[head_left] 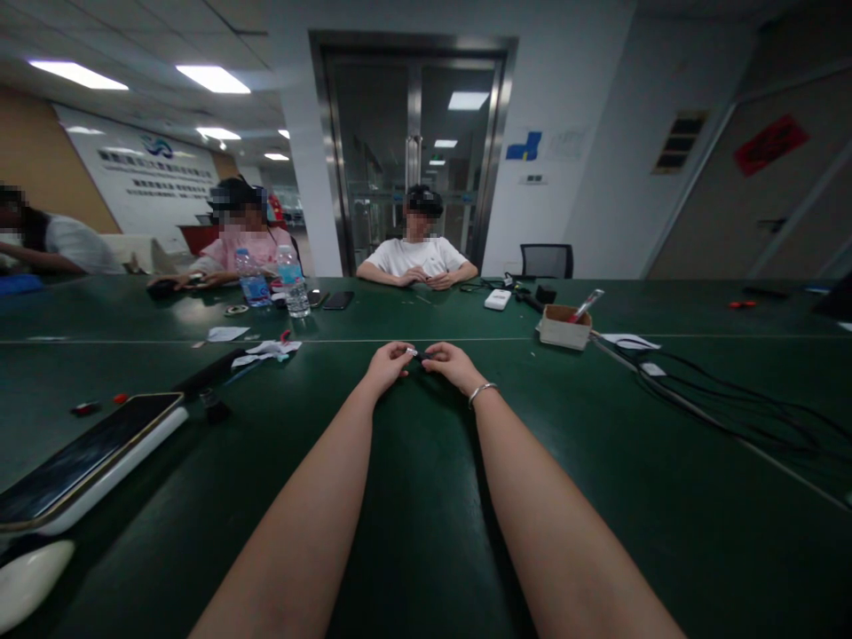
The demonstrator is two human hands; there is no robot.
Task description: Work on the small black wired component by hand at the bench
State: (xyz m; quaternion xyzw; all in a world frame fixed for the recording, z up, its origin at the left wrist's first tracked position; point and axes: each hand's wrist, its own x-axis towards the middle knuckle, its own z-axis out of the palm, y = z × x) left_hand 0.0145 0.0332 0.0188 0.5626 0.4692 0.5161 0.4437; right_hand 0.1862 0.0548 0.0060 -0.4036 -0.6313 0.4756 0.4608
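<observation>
Room to pass on the green tabletop (426,532) between the forearms, also right of the right hand (453,364) as far as the loose black cables (738,390) sprawling on the right, with the small open box (564,328) and its upright-leaning pen blocking far right. Left is tighter: phone (86,457) stacked on a white slab, small dark object (211,406) and crumpled paper (266,352) obstruct, but a lane runs between them and the left hand (388,368). Straight ahead a strip continues to the seated person's arms (392,273), two tall water bottles (293,282) standing far left.
</observation>
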